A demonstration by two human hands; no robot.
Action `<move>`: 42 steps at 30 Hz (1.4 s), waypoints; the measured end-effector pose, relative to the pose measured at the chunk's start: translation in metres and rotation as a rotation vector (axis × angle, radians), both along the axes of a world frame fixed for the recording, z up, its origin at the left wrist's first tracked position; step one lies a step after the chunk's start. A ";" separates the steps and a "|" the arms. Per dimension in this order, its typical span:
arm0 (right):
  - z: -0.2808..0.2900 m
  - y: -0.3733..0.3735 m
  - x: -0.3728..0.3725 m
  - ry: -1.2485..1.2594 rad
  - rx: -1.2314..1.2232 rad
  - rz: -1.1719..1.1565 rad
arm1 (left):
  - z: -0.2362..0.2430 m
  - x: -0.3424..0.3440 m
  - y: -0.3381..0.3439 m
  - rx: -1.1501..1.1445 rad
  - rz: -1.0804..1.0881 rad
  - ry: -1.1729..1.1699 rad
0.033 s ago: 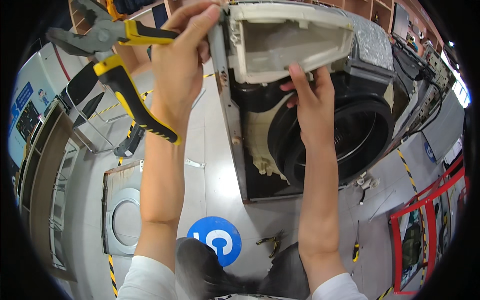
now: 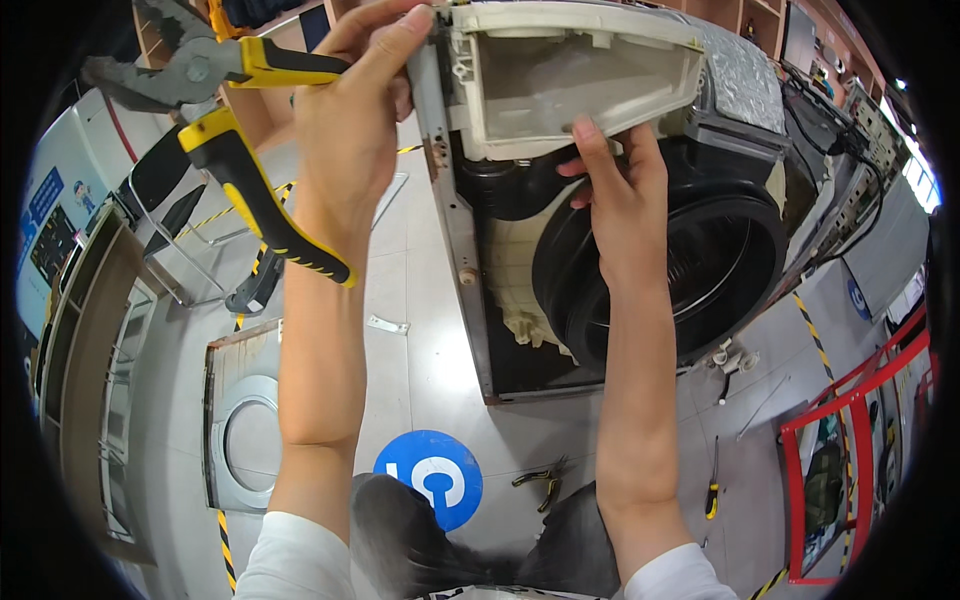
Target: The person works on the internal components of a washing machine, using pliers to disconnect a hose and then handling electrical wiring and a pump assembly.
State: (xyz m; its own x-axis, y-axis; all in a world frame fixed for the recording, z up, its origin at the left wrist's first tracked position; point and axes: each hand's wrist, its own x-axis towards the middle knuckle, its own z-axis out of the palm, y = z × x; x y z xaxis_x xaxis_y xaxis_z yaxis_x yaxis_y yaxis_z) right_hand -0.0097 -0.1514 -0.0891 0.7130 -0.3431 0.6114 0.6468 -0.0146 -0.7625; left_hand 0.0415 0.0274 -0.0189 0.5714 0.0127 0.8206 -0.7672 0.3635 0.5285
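An opened front-loading washing machine (image 2: 715, 170), a white plastic housing (image 2: 476, 100) at its top.
The left hand (image 2: 350, 110) is closed on one handle of spread yellow-and-black pliers (image 2: 225, 155), fingertips at the upper end of the grey metal frame (image 2: 440, 150); the right hand (image 2: 622, 200) grips the housing's lower edge — just above the round black door seal (image 2: 575, 270).

Left hand (image 2: 352, 115) high (right hand (image 2: 628, 190) lower)
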 end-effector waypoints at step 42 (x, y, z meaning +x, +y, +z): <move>-0.009 -0.004 -0.032 0.399 -1.262 -0.191 | -0.105 0.011 0.084 -0.298 -0.185 0.314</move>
State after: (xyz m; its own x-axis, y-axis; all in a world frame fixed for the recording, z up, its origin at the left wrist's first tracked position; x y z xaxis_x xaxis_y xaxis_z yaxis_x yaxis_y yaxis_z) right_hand -0.0422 -0.1557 -0.0984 0.9204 0.1857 0.3442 0.2938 -0.9092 -0.2951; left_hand 0.0528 0.1114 -0.1241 0.8065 0.0964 0.5834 -0.4949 0.6501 0.5766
